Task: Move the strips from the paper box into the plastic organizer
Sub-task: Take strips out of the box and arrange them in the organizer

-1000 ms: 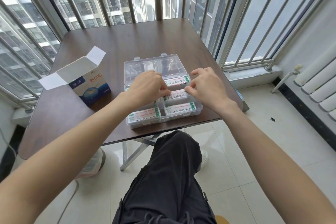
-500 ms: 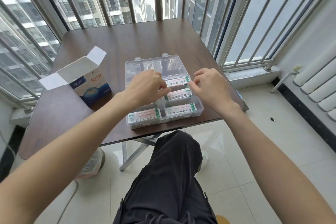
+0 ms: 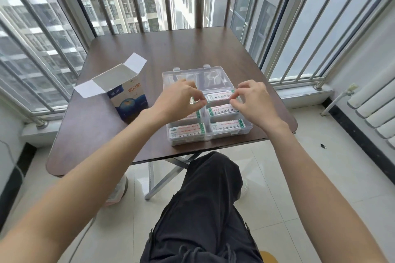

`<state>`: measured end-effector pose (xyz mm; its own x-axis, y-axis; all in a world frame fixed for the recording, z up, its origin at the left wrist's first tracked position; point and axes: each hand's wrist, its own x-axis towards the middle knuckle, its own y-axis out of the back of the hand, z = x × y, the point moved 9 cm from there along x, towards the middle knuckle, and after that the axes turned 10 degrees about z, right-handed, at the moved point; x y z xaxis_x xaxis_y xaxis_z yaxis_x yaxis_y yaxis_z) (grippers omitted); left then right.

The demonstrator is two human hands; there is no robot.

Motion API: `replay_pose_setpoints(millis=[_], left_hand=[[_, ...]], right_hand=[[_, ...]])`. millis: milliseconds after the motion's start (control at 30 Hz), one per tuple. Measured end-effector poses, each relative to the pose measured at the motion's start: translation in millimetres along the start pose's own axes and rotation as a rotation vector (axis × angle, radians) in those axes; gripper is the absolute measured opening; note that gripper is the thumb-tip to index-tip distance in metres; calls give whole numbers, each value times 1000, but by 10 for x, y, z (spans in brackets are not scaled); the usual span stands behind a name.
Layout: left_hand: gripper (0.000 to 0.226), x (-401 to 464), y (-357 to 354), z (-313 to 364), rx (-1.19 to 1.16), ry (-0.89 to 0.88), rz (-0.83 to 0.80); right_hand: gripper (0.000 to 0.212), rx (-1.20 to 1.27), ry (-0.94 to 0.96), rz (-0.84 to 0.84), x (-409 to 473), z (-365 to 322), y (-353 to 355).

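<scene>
The clear plastic organizer [image 3: 245, 132] lies open at the table's near edge, its lid [image 3: 211, 77] folded back. Stacks of white strips with green ends fill its compartments: near left [image 3: 187, 132], near right [image 3: 227, 127], middle right [image 3: 222, 111]. At the far right compartment my left hand [image 3: 177, 100] and my right hand [image 3: 254, 104] meet over a strip stack [image 3: 218, 97]. Each hand pinches one end of it with curled thumb and fingers. The left compartments under my left hand are mostly hidden. The open paper box [image 3: 128, 100] stands upright to the left, flaps up.
The dark wooden table [image 3: 171, 49] stands against barred windows on the far and left sides. A railing and a white radiator [image 3: 376, 113] are to the right. My crossed leg in black trousers [image 3: 203, 209] is below the table edge.
Both hands moved from the middle right compartment to the far right one, and their fingers closed on that stack's ends. The view tilted slightly.
</scene>
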<state>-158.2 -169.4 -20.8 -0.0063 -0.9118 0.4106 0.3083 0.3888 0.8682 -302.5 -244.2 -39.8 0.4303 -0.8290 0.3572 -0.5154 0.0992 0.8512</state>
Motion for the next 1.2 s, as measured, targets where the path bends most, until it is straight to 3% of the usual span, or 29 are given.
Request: replay_pose_setpoints(millis=[267,567,667,767,867,1000,1067,1133,1200], left_hand=[[26,80,-236,105,125,-31,-88],[25,67,-173,90,68,7,-80],[23,20,135,142,-9,-21,37],[25,-218,731,-26,-9,-38,330],[62,-551,1146,-711,213,154,445],[116,-909,1178,-1556,173,505,257],[120,-983,1034,-1745,80,610,158],[109,-1010,906,-1787,38,656,125],[92,-1006,958,-1698,43,613,263]], right_hand=[[15,-7,-107,36,-83,60,29],[13,67,-131,11,-132,60,42],[11,232,-69,108,-99,-135,228],[12,403,54,177,-47,-527,379],[14,485,202,127,66,-1063,281],[20,445,375,-4,190,-1667,-45],[23,422,416,-32,226,-1879,-179],[24,404,449,-24,219,-2029,-252],[24,359,493,54,171,-2126,-229]])
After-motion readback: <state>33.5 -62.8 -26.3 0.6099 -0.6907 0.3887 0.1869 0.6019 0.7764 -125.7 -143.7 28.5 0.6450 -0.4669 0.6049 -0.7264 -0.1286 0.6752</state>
